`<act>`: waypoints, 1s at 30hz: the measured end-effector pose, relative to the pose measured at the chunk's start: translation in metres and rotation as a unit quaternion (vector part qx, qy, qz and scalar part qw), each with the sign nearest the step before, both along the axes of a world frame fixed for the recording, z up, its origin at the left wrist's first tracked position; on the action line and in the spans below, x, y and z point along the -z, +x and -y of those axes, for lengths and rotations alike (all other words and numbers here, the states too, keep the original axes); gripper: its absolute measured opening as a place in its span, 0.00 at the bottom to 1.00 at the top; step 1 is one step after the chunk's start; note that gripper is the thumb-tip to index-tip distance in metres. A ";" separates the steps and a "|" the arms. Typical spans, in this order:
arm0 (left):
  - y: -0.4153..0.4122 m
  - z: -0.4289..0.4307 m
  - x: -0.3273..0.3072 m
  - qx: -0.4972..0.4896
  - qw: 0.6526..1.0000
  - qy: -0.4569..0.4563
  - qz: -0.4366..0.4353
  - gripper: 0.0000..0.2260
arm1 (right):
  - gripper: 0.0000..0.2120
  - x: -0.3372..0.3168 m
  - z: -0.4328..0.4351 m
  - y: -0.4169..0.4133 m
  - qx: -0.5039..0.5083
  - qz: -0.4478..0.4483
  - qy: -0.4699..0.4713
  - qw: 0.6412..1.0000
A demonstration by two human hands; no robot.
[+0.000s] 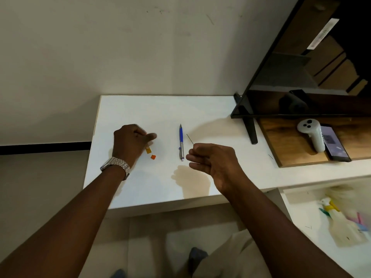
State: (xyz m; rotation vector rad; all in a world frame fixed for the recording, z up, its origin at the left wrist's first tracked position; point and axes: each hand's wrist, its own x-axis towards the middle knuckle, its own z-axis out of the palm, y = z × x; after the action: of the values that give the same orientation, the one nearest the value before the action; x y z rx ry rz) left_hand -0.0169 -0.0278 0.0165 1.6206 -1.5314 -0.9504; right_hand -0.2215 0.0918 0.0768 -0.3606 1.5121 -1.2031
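A blue and silver pen lies on the white table, tip pointing away from me. Just right of it my right hand hovers above the table and pinches a thin dark needle-like rod that sticks out up and to the left. My left hand, with a metal watch at the wrist, is curled at the table's left part and holds a small orange-yellow piece under its thumb. A tiny orange cap lies on the table just below that piece.
A black-framed monitor stands at the right on a wooden board. On the board lie a white controller and a dark phone. A lower white shelf at the right holds blurred coloured items. The wall is close behind.
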 end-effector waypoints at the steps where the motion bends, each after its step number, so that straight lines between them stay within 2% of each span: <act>1: -0.010 -0.001 -0.003 0.016 0.999 -0.027 0.013 0.14 | 0.05 -0.001 0.002 -0.003 -0.001 -0.035 -0.003 0.999; 4: -0.050 -0.005 -0.003 0.091 0.993 -0.043 0.061 0.16 | 0.07 0.001 0.007 -0.012 -0.032 -0.179 -0.001 0.983; 6: -0.075 -0.010 0.006 0.127 0.986 -0.019 0.106 0.19 | 0.09 0.004 0.010 -0.016 -0.061 -0.269 0.014 0.961; 8: -0.092 -0.015 0.015 0.145 0.978 0.008 0.153 0.22 | 0.12 0.008 0.009 -0.020 -0.077 -0.320 0.027 0.944; 11: -0.098 -0.015 0.021 0.152 0.969 0.025 0.193 0.21 | 0.13 0.013 0.006 -0.024 -0.088 -0.352 0.033 0.931; 16: -0.089 -0.008 0.016 0.140 0.972 0.056 0.182 0.11 | 0.12 0.011 0.004 -0.029 -0.091 -0.334 0.033 0.938; 18: -0.084 -0.006 0.010 0.122 0.979 0.095 0.130 0.09 | 0.11 0.009 0.005 -0.026 -0.089 -0.323 0.027 0.942; 20: -0.080 -0.003 0.001 0.069 0.984 0.164 -0.003 0.08 | 0.11 0.007 0.007 -0.021 -0.091 -0.315 0.021 0.944; 22: -0.077 0.002 -0.010 0.026 0.957 0.240 -0.164 0.07 | 0.11 0.006 0.009 -0.017 -0.094 -0.310 0.017 0.946; 24: -0.073 0.009 -0.022 0.019 0.924 0.274 -0.267 0.05 | 0.10 0.004 0.011 -0.013 -0.097 -0.305 0.014 0.947; 26: -0.069 0.013 -0.032 0.023 0.909 0.280 -0.309 0.05 | 0.10 0.002 0.013 -0.010 -0.102 -0.300 0.007 0.949; 30: -0.067 0.015 -0.041 0.038 0.902 0.279 -0.327 0.04 | 0.08 0.000 0.013 -0.004 -0.110 -0.302 -0.011 0.947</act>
State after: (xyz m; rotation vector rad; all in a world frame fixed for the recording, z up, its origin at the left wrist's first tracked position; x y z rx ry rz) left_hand -0.0841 -0.0430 0.0573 1.3648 -0.8938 -1.8757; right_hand -0.2250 0.0790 0.0766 -0.9534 1.9125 -0.9729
